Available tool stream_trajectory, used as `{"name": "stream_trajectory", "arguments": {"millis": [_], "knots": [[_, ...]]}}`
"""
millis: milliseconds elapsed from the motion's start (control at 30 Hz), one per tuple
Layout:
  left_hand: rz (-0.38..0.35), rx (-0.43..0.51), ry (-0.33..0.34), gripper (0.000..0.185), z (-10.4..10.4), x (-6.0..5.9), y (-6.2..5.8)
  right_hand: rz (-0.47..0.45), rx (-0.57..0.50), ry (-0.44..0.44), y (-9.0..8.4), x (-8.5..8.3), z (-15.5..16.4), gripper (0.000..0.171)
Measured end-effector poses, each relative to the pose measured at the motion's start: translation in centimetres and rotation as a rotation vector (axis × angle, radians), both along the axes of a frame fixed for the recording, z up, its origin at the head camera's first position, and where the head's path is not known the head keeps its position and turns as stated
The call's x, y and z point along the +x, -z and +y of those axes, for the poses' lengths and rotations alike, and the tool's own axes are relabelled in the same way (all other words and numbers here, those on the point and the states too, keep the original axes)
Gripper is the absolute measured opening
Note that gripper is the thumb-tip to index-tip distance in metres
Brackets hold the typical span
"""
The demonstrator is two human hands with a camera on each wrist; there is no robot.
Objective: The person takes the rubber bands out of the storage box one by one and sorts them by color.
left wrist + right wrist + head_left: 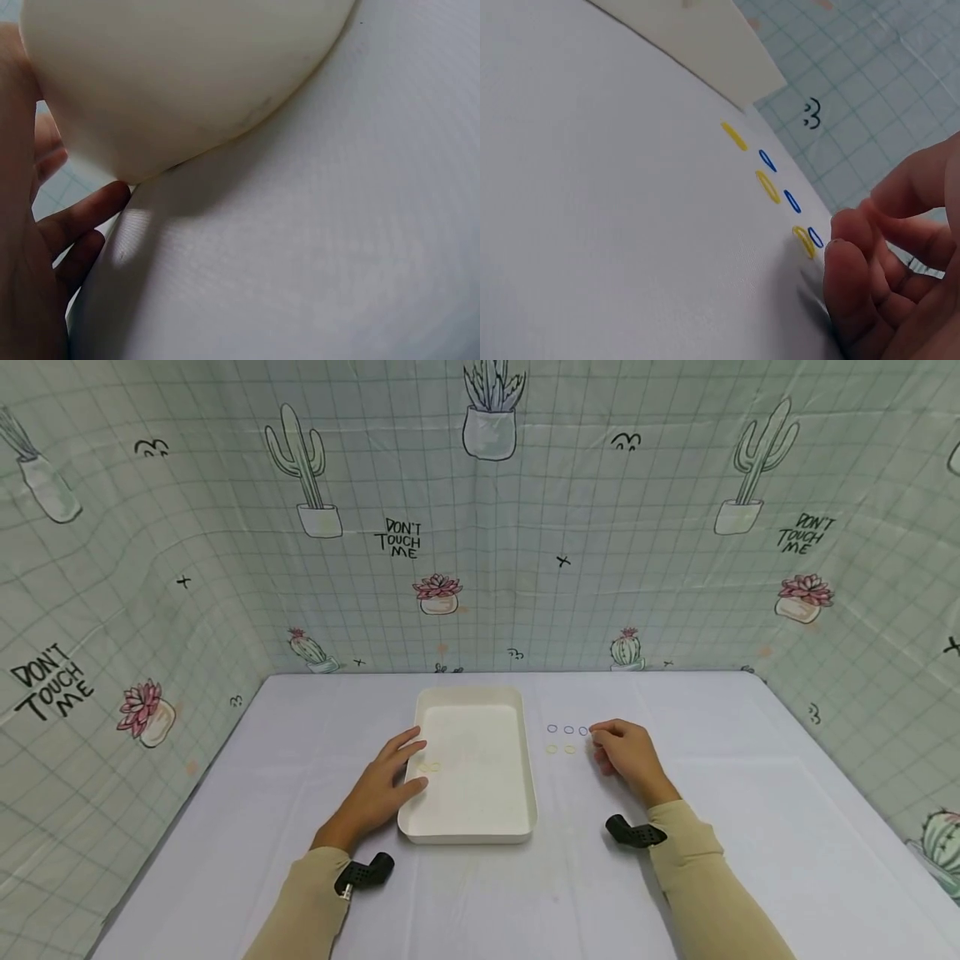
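My left hand (384, 783) rests at the left rim of a cream tray (472, 836), thumb and front fingertips reaching over the edge. In the left wrist view, fingers (97, 210) touch the outside of the tray near its corner. Two thin yellow rings (428, 767) lie in the tray by those fingertips. On the cloth, my right hand (628, 758) has thumb and forefinger together beside the end of a row of three thin blue rings (568, 730). I cannot tell if it pinches anything. Yellow rings (767, 187) lie in a nearer row, three in the right wrist view.
A white cloth (270, 777) covers the table. Behind it and at both sides hangs a checked curtain (525, 610) with cactus prints. A black wrist camera (365, 872) sits on the left forearm and another black camera (635, 832) on the right.
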State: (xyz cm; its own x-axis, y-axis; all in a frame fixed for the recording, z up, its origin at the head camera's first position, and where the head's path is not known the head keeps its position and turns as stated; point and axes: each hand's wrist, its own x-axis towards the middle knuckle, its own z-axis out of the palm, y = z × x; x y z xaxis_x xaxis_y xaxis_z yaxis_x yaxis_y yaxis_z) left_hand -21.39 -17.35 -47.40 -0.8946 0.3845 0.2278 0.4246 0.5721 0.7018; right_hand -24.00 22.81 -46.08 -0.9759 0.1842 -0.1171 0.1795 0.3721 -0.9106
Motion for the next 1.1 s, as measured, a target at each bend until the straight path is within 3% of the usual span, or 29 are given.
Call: {"name": "stream_trajectory", "arguments": {"millis": [200, 600, 833, 1100], "knots": [[-0.016, 0.002, 0.003, 0.063, -0.1, 0.2, 0.0, 0.002, -0.110, -0.026, -0.1, -0.1, -1.5, 0.030], [-0.028, -0.014, 0.007, 0.067, -0.1, -0.2, -0.1, 0.051, -0.118, -0.081, -0.7, -0.6, -4.4, 0.030], [-0.036, 0.000, 0.010, 0.068, -0.2, -0.3, -0.2, 0.052, -0.272, -0.139, -1.7, -1.2, -6.1, 0.036], [-0.066, -0.001, 0.001, 0.072, -0.2, -0.1, -0.1, 0.071, -0.385, -0.228, -3.3, -1.7, -9.0, 0.030]]}}
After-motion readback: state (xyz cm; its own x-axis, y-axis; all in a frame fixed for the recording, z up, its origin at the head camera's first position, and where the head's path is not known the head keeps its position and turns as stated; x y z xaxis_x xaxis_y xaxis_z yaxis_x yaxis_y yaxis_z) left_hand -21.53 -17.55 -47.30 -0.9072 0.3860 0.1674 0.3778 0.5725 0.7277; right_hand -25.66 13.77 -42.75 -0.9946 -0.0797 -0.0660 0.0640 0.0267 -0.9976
